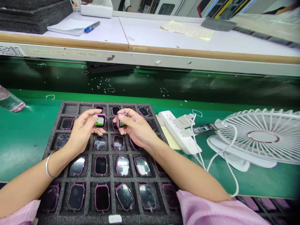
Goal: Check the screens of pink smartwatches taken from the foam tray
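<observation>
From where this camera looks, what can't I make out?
In the head view:
first smartwatch, in the left hand: screen text too small
second smartwatch, in the right hand, which covers part of its screen
clear vessel: top cut off by left edge
white fan: cut off by right edge

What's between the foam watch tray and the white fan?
The head view shows a white power strip, a charger, cables and yellow paper between the foam tray and the fan.
</observation>
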Demonstrator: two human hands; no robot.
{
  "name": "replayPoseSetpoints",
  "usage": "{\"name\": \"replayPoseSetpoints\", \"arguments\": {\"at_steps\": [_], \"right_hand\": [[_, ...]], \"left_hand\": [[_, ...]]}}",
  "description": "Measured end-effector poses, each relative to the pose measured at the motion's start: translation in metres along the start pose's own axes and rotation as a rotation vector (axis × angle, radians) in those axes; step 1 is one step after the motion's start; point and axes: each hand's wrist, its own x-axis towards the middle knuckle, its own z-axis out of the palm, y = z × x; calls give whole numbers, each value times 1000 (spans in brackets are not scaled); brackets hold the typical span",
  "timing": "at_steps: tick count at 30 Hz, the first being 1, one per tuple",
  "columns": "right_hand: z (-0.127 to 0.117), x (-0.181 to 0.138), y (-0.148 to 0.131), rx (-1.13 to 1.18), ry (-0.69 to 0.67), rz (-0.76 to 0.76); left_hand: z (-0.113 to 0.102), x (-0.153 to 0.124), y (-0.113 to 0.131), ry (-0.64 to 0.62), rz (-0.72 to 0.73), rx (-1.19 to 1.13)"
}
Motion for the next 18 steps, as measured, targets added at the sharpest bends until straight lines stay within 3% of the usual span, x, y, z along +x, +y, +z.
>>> {"name": "replayPoseSetpoints", "arguments": {"at_steps": [6, 11, 14, 16, 18], "right_hand": [[-1, 4, 0, 94, -93, 71], [5, 11, 1, -28, -191, 75], [17, 33, 4, -266, -296, 35], [30, 54, 6, -588, -337, -56], [46, 77, 7, -1026, -315, -218]], "left_hand": [[-4, 1, 4, 1, 67, 78], [-31, 12, 10, -142, 59, 154], [-67, 33, 15, -193, 54, 334], [-95, 51, 18, -167, 154, 572], [-120, 68, 20, -141, 275, 974]]}}
